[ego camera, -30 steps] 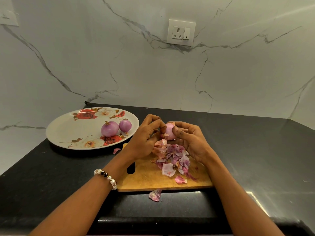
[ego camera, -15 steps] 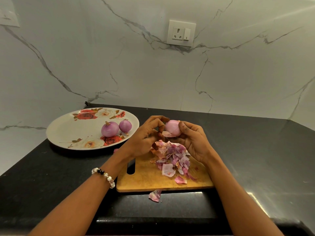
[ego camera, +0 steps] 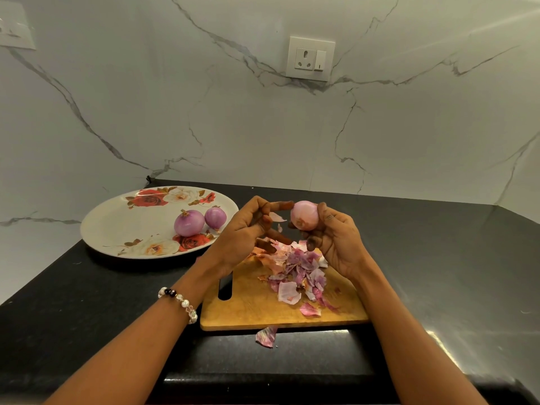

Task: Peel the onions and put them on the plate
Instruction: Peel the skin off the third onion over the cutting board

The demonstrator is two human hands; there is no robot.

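Observation:
My right hand point(ego camera: 336, 241) grips a pale pink, mostly peeled onion point(ego camera: 304, 215) above the far end of the wooden cutting board point(ego camera: 257, 312). My left hand point(ego camera: 245, 232) is just left of the onion, with a thin flake of peel point(ego camera: 277, 216) pinched at its thumb and a smaller flake in the air below it. A heap of onion peels point(ego camera: 298, 267) lies on the board under both hands. Two peeled purple onions point(ego camera: 189, 223) point(ego camera: 215, 217) rest on the floral plate point(ego camera: 117, 229) to the left.
The black counter point(ego camera: 438, 273) runs to a marble wall at the back with a socket point(ego camera: 310, 58). One loose peel point(ego camera: 266, 336) lies on the counter in front of the board. The counter's front edge is near my arms.
My right hand has raised the onion and turned it. My left hand has pulled away to the left with a flake of peel torn off the onion.

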